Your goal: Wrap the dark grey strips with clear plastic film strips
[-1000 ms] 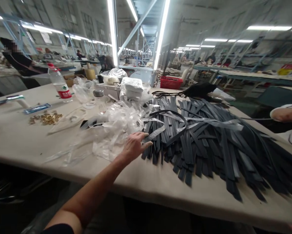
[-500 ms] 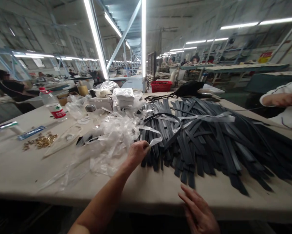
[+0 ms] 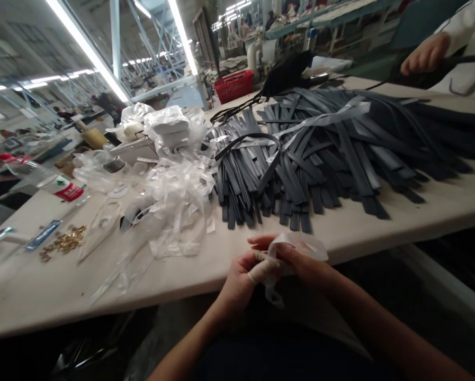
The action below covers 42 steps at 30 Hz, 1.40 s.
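Note:
My left hand point(image 3: 243, 275) and my right hand point(image 3: 296, 259) are together at the near table edge, both gripping one plastic-wrapped strap point(image 3: 301, 244) whose clear wrapping hangs down between them. A bandage wraps a finger of my left hand. Just beyond them lies a big heap of dark grey straps point(image 3: 312, 153) spread across the table point(image 3: 42, 286). To the left of that heap sits a pile of crumpled clear plastic wrappers point(image 3: 177, 201).
Small brass fittings point(image 3: 64, 243) and a blue packet point(image 3: 42, 235) lie at the left. A water bottle point(image 3: 58, 185), bagged white items point(image 3: 169, 124) and a red basket point(image 3: 233, 84) stand farther back. Another person's hand point(image 3: 423, 53) works at the far right.
My left hand pinched a wrapped strap at the heap's edge and drew it back to the near table edge. My right hand came up and joined it. The view tilted down.

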### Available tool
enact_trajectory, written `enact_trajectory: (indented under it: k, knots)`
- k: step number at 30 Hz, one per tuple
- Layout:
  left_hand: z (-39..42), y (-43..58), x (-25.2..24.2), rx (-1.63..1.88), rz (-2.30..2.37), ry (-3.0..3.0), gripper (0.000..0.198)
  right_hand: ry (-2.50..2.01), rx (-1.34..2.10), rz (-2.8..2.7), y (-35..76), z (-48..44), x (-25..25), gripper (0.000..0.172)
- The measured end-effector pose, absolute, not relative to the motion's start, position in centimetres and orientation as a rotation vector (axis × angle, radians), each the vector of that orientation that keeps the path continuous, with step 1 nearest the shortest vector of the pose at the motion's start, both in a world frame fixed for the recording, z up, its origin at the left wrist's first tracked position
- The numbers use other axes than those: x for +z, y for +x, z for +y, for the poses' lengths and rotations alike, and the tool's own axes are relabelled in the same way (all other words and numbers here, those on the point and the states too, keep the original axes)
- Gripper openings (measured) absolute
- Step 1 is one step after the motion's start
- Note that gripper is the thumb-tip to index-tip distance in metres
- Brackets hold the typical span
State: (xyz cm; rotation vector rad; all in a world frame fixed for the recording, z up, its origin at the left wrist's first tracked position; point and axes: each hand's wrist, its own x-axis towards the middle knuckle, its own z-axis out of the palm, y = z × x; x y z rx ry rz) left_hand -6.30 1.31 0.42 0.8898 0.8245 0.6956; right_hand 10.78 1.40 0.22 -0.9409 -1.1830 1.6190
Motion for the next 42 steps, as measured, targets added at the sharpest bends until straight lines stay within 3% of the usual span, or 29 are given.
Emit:
enact_trajectory:
  k: [6, 12, 20, 27, 33, 36, 39, 42]
  knots:
    - [1.3, -6.8, -0.3, 0.767, 0.814, 0.86, 0.028, -0.841, 1.605, -1.205, 10.7, 3.8, 1.9, 0.029]
    - [1.6, -6.2, -0.7, 0.768, 0.75, 0.752, 0.03, -0.778, 1.675, -1.459, 11.9, 3.4, 2.7, 0.044]
    - [1.1, -4.6, 0.5, 0.629, 0.544, 0.834, 0.051, -1.109, 1.273, -1.354, 12.1, 4.4, 4.3, 0.034]
    - [0.3, -4.0, 0.7, 0.502, 0.57, 1.032, 0.034, -1.115, 0.973, -1.183, 14.8, 6.0, 6.7, 0.034]
    - [3.8, -3.8, 0.6, 0.744, 0.647, 1.155, 0.073, -1.247, 0.579, -1.574, 14.5, 3.6, 8.3, 0.028]
    - [4.9, -2.8, 2.4, 0.828, 0.616, 1.271, 0.061, -1.205, 0.357, -1.833, 13.8, 2.9, 9.2, 0.022]
    - [5.0, -1.5, 3.8, 0.808, 0.61, 1.242, 0.04, -1.15, 0.378, -1.897, 13.5, 2.9, 9.8, 0.019]
    - [4.6, -0.4, 4.2, 0.753, 0.635, 1.19, 0.039, -1.154, 0.416, -1.876, 13.7, 3.1, 10.3, 0.021]
